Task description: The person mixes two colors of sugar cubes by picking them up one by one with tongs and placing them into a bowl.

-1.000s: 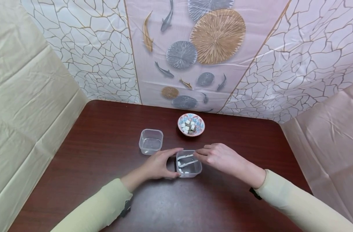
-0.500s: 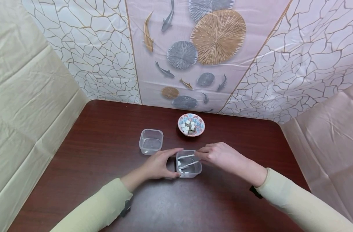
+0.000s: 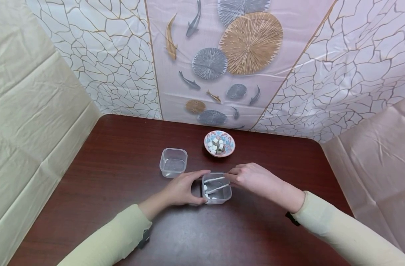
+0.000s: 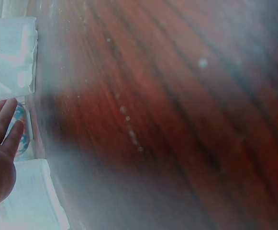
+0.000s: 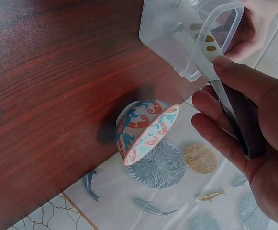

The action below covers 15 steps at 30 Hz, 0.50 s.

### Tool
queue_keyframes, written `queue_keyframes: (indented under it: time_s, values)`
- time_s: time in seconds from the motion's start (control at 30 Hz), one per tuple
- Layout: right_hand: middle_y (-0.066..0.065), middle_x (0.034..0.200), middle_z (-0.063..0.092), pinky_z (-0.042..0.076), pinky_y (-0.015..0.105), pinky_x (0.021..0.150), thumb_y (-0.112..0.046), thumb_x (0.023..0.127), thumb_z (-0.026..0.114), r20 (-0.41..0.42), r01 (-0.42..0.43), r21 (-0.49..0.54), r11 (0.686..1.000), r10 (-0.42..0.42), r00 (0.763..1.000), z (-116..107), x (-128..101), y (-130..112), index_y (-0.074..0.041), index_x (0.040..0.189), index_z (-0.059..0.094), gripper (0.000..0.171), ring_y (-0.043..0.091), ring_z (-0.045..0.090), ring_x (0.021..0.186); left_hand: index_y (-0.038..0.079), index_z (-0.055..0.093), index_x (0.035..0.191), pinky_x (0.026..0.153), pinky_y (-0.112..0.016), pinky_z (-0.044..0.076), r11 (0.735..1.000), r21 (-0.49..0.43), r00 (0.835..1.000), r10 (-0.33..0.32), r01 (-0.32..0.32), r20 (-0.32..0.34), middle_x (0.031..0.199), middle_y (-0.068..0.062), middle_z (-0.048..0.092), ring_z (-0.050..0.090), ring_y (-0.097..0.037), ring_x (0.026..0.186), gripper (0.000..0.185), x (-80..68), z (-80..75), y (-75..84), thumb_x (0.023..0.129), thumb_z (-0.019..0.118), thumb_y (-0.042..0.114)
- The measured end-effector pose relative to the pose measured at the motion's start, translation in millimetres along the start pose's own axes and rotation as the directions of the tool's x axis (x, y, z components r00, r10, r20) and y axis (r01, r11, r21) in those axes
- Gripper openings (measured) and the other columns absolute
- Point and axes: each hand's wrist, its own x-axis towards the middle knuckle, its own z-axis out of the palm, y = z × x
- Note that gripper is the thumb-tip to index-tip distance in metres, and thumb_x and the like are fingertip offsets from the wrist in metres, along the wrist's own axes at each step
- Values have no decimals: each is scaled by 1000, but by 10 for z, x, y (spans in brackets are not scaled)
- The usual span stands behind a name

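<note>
Currently: left hand (image 3: 182, 190) grips clear container (image 3: 217, 188), few cubes inside; right hand (image 3: 252, 179) pinches white tongs (image 3: 215, 183); patterned bowl (image 3: 219, 143) mostly full.

- The left hand (image 3: 182, 190) grips the left side of a clear plastic container (image 3: 217, 188).
- The right hand (image 3: 253, 178) pinches white plastic tongs (image 3: 215, 183) reaching into it.
- Beyond the hands: 1 empty container (image 3: 173, 162), 1 patterned bowl (image 3: 219, 143) of cubes.

A dark wooden table (image 3: 122, 155) fills the lower frame; patterned sheets (image 3: 222, 55) with fish cover the walls above.
</note>
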Motion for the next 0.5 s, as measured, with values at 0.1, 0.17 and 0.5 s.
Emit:
queue_keyframes:
  time_s: [0.1,0.17,0.5]
  values:
    - [-1,89,75,60,33,63,-8,83,85,16,11,-34,999,-11,1000,-5,-7,-4,-10,104,76,23,17,71,80,14,55,156,108,-42,54,1000,0,1000,1,-1,0,147,-3,67,65,-21,131,90,0,3,1,78,92,38]
    - [-1,88,74,59,33,61,-8,83,86,21,19,-50,999,-18,1000,-3,-16,-7,-10,103,76,22,17,70,78,14,55,156,108,-43,54,1000,-2,1000,0,0,3,147,-3,67,65,-21,131,90,0,5,3,78,92,38]
    - [-1,87,75,59,32,64,-4,81,88,11,19,22,1000,-19,1000,-23,-35,15,-8,107,76,29,17,70,79,14,55,156,108,-43,54,1000,-1,1000,-8,8,7,148,-3,66,64,-22,132,90,1,-2,6,78,92,38]
